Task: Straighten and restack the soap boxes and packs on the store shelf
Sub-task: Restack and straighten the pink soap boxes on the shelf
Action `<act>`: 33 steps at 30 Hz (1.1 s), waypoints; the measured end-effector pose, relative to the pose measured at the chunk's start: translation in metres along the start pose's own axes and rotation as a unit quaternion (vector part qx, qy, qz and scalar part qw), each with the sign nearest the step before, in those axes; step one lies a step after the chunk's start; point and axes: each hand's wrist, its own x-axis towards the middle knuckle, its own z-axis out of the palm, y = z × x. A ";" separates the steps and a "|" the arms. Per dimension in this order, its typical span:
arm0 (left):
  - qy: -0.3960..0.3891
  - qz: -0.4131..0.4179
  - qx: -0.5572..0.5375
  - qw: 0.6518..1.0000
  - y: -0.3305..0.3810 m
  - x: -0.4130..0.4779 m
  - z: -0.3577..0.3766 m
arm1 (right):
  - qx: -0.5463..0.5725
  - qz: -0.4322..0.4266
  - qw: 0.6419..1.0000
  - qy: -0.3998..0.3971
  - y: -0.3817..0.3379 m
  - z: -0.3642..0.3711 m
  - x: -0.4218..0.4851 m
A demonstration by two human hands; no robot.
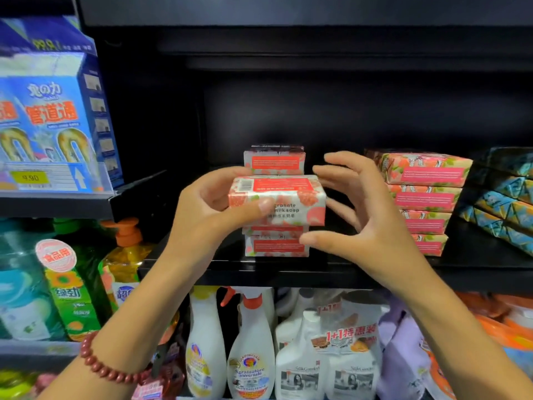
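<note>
the left hand [207,203] grips a soap box [288,197], thumb across its front, just above the short stack [277,245] on the shelf [259,272], probably to square it before setting it down. the right hand [360,209], fingers spread and holding nothing, hovers at the box's 3 o'clock end as a guide; i cannot tell whether it touches. the left fingers are hidden behind the box, which also covers much of the stack.

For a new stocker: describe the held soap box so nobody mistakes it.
Find the black middle shelf. At its centre stands a red-and-white soap stack; the left hand grips the box in front of it. Only it shows its face, reading "milk soap".
</note>
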 end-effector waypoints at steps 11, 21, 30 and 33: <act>-0.043 0.133 0.093 0.986 -0.007 -0.005 0.013 | 0.159 0.135 0.978 -0.015 0.011 -0.008 0.015; -0.051 -0.058 0.099 0.992 0.001 0.004 -0.003 | 0.052 -0.028 0.996 0.063 0.014 0.013 0.010; -0.032 -0.027 0.090 0.995 0.000 0.000 -0.044 | -0.077 -0.044 0.994 0.067 0.009 0.043 0.017; 0.000 -0.014 0.092 0.996 -0.003 -0.005 -0.065 | -0.159 -0.044 0.983 0.085 0.010 0.051 0.014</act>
